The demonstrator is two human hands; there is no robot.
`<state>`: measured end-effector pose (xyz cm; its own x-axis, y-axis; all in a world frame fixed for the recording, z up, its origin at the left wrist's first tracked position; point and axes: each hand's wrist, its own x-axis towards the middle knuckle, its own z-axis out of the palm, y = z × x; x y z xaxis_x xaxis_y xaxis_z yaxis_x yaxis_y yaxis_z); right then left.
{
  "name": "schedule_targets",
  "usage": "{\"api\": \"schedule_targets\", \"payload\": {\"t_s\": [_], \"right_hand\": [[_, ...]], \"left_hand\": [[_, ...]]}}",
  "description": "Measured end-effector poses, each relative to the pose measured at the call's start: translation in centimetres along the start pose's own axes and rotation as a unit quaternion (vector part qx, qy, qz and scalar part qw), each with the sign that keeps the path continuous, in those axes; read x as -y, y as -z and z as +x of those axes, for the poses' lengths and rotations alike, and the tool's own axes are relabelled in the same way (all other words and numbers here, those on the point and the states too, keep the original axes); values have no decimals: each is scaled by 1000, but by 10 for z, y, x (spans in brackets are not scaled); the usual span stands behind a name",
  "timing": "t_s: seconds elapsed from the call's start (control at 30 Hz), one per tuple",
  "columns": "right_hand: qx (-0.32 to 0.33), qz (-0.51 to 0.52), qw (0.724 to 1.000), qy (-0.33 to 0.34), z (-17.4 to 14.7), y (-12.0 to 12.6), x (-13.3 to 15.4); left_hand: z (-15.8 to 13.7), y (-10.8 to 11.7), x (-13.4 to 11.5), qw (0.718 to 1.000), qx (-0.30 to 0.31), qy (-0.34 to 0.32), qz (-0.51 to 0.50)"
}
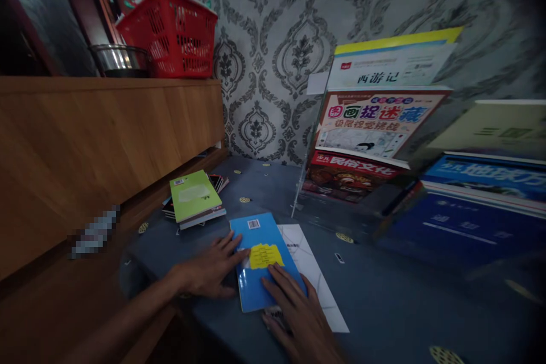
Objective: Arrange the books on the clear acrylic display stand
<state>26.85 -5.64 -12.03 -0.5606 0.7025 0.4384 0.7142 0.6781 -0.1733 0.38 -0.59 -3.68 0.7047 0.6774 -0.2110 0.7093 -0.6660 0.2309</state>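
A blue book (267,290) with a yellow patch and a barcode lies flat on the dark cloth-covered table. My left hand (213,264) rests at its left edge, fingers stretched out and the fingertips on the cover. Across its lower right part lies my right hand (296,310), fingers also extended. Beneath the blue book, a white printed sheet or booklet (318,278) sticks out to the right. A small dark printed item shows partly under my right hand; I cannot make out what it is.
A stack of books topped by a green one (198,196) sits left of the blue book. Clear display racks with books (371,119) stand at the right. A wooden cabinet (111,142) at the left bears a red basket (183,34) and a metal pot (119,58).
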Motion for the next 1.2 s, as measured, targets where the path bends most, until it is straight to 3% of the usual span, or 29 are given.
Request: {"api": "schedule_targets", "payload": {"t_s": [0.1,0.2,0.47,0.7,0.87,1.0,1.2], "right_hand": [[-6,7,1000,-21,2,5,5],[-4,20,999,-33,3,10,8],[-8,34,998,-51,1,13,8],[31,38,994,-93,5,18,11],[74,40,990,-110,12,32,14],[45,21,994,-98,12,36,12],[-52,31,996,-71,10,27,-1]], "left_hand": [[2,-4,0,1000,-5,3,9],[6,-13,3,997,-52,-7,61],[16,-33,18,956,-158,-149,197],[24,-33,19,932,-223,-203,201],[32,-18,8,938,-250,-196,138],[30,-11,2,944,-242,-212,68],[37,-27,15,938,-273,-196,81]]}}
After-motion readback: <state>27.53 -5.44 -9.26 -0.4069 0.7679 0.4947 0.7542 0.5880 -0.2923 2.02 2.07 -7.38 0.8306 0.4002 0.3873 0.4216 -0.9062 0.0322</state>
